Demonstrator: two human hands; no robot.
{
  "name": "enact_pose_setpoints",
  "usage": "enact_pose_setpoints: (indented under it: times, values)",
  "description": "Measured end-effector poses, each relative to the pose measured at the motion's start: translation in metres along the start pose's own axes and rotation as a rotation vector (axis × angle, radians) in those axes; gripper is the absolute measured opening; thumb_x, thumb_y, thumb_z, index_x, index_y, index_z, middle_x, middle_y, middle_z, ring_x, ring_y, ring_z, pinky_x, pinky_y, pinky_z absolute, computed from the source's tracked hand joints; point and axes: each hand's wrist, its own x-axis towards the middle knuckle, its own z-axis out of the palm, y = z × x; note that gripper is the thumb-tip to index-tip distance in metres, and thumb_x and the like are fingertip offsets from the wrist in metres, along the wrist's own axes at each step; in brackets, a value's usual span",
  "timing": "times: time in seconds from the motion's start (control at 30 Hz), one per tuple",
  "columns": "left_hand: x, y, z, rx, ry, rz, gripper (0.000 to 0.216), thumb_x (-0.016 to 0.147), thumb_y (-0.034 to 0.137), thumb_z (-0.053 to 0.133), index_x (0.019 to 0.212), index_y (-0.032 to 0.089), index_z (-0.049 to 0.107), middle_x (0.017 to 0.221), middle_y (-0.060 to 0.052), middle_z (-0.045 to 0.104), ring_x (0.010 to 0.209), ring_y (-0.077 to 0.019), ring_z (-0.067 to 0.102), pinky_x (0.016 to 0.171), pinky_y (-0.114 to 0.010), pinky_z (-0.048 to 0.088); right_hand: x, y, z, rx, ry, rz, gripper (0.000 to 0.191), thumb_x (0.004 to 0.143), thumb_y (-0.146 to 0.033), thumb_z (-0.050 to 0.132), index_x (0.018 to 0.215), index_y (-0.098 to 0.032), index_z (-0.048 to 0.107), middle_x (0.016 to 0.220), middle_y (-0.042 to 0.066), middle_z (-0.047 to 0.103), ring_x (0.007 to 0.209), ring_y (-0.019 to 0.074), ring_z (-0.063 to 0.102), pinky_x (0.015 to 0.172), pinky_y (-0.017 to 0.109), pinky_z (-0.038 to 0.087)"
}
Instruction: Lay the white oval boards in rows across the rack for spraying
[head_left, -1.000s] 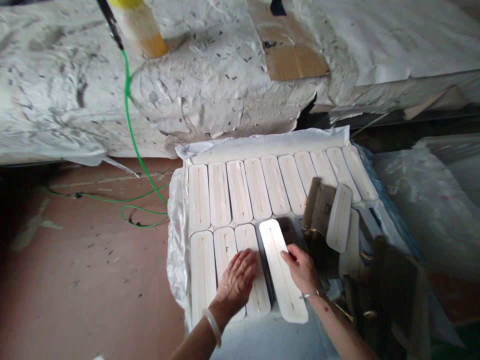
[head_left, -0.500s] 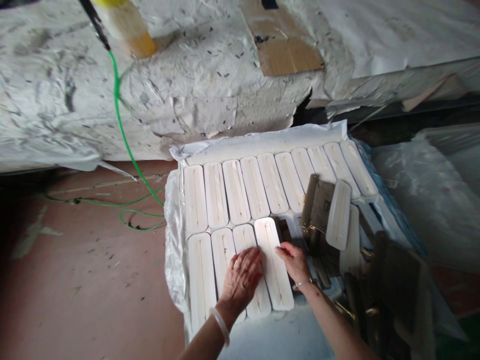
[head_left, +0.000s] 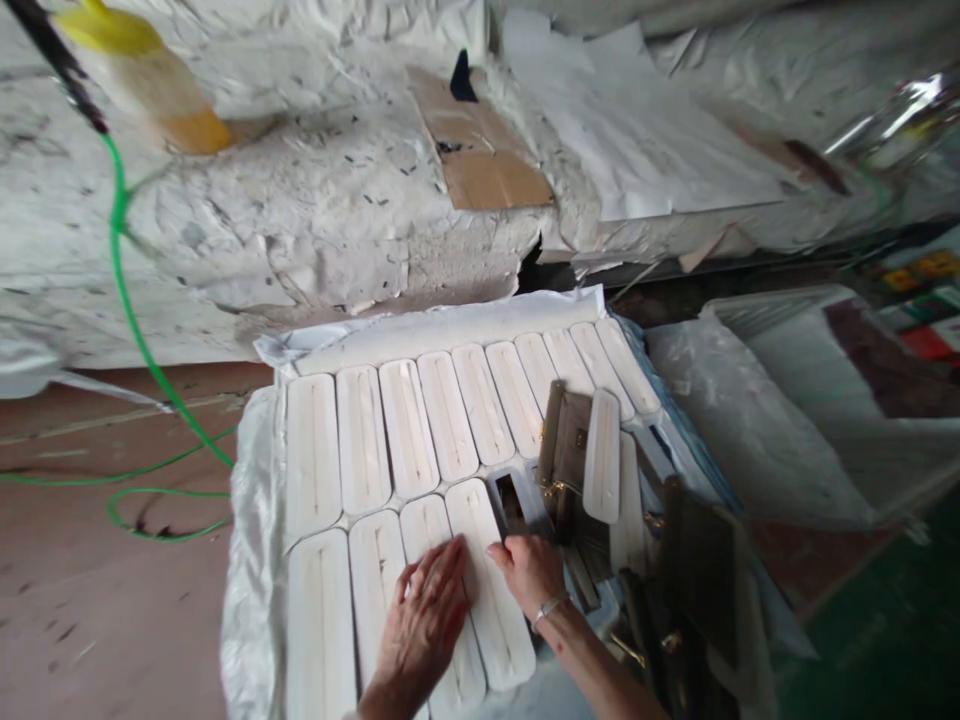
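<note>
**A:** So what's changed over the last second? The long white rounded plastic tray piece (head_left: 487,590) was being held tilted and apart from the others, sticking out past the near edge of the plastic-lined white box (head_left: 450,330). Now it's been slid in and laid flat, touching the third piece in the near row of that box.

**B:** Yep, a fourth slot in the near row looks filled. The left hand (head_left: 426,620) is laid flat with fingers spread across the seam between the third piece and the new one, nothing gripped. The right hand (head_left: 531,572) is rested on the new piece's right edge, fingers curled loosely; whether anything is pinched there can't be told.

**A:** And the rest of the box?

**B:** The far row of white pieces (head_left: 450,415) is seen complete. Right of the new piece, a dark gap (head_left: 511,503) is left open, and beyond it the olive-brown hinged cases (head_left: 570,460) are piled up with one more white piece (head_left: 601,455) leaned on top.

**A:** Outside the box?

**B:** A green cable (head_left: 142,350) is looped on the floor to its left.
</note>
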Motion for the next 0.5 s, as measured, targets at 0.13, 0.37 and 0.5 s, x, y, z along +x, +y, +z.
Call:
enact_pose_setpoints:
  times: [0.13, 0.37, 0.5]
  values:
    - [0.002, -0.001, 0.001, 0.071, 0.046, 0.043, 0.042, 0.094, 0.021, 0.045, 0.135, 0.017, 0.054, 0.149, 0.001, 0.045, 0.128, -0.0218, 0.046, 0.097, -0.04, 0.038, 0.015, 0.026, -0.046, 0.101, 0.279, -0.038, 0.034, 0.096, -0.045, 0.045, 0.084, -0.02, 0.063, 0.078, 0.007, 0.069, 0.07, 0.0205, 0.063, 0.06, 0.028, 0.038]
    - [-0.002, -0.003, 0.008, 0.202, 0.055, 0.111, 0.044, 0.09, 0.021, 0.051, 0.134, 0.015, 0.055, 0.15, -0.002, 0.043, 0.129, -0.0242, 0.046, 0.097, -0.039, 0.04, 0.08, 0.128, -0.11, 0.056, 0.48, 0.441, 0.066, 0.085, -0.052, 0.057, 0.131, -0.006, 0.048, 0.125, 0.024, 0.057, 0.111, 0.0355, 0.058, 0.089, 0.043, 0.047]
    - [0.0, 0.01, 0.01, 0.181, 0.088, 0.064, 0.05, 0.091, 0.033, 0.055, 0.135, 0.01, 0.052, 0.146, -0.009, 0.049, 0.127, -0.0282, 0.048, 0.101, -0.044, 0.039, 0.091, 0.133, -0.101, 0.018, 0.335, 0.556, 0.079, 0.078, -0.057, 0.067, 0.133, -0.005, 0.046, 0.125, 0.022, 0.057, 0.116, 0.0353, 0.055, 0.093, 0.041, 0.046]
